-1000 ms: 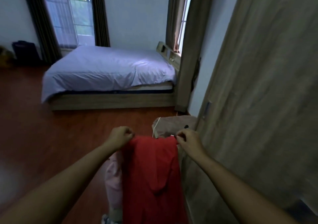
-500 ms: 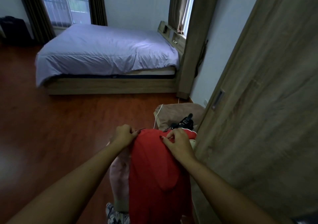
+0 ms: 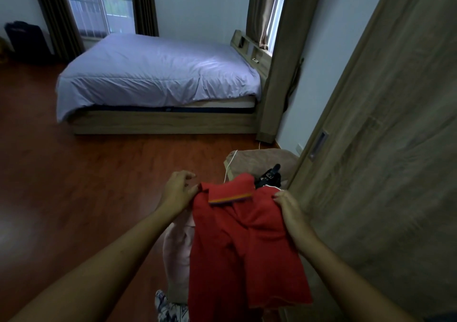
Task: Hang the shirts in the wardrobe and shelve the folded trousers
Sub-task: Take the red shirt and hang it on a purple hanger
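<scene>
A red polo shirt (image 3: 242,242) with a striped collar hangs in front of me, held up by its shoulders. My left hand (image 3: 178,192) pinches the left shoulder by the collar. My right hand (image 3: 289,208) grips the right shoulder. Behind the shirt lies a pale pink garment (image 3: 177,252). The wooden wardrobe door (image 3: 385,163) with a recessed handle (image 3: 319,145) stands shut just to the right of the shirt. No hanger shows in the shirt.
A brown cushion (image 3: 259,161) with a black clip-like object (image 3: 270,175) and a white cord lies on the floor by the wardrobe. A bed (image 3: 158,79) with a lilac cover stands across the red-brown floor. A patterned cloth (image 3: 170,307) lies at my feet.
The shirt has been turned or opened out: its striped collar now shows at the top. My right hand moved from the middle of the collar to the right shoulder.
</scene>
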{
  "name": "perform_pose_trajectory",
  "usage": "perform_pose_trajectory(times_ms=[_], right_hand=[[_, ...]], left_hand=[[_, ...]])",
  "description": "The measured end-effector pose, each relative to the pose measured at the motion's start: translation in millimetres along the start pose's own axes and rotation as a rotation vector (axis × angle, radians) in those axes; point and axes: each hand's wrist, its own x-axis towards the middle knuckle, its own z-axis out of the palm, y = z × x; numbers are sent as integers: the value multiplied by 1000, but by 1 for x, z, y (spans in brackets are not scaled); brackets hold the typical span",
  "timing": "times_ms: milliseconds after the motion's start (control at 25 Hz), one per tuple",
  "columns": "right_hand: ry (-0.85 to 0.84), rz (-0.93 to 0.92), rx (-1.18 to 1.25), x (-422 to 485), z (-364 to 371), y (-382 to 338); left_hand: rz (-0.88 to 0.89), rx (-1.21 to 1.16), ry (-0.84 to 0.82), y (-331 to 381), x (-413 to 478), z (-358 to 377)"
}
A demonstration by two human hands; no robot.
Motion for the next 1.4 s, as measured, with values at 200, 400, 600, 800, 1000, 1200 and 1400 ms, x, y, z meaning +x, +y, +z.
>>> perform_pose_trajectory(times_ms=[200,400,600,800,1000,1200,1400], right_hand=[[-128,6,-329,-2,31,23],[61,77,1,9,31,-6],[30,23,620,-9,-27,-76],[-59,-166,551,-72,-108,-155],[157,-316,534,-142,-214,-190],[430,-420,345,-239,-335,-177],[919,-343,19,-337,-423,-157]], left_hand=[[106,150,-162,3,-10,5],[367,78,-160,12,-28,-11],[482,32,-227,31,-59,-19],[863,17,-166,138,-81,-7],[1124,18,-389,224,-133,38],[1212,-220,-286,333,-173,62],[1412,-194,-275,448,-235,86]])
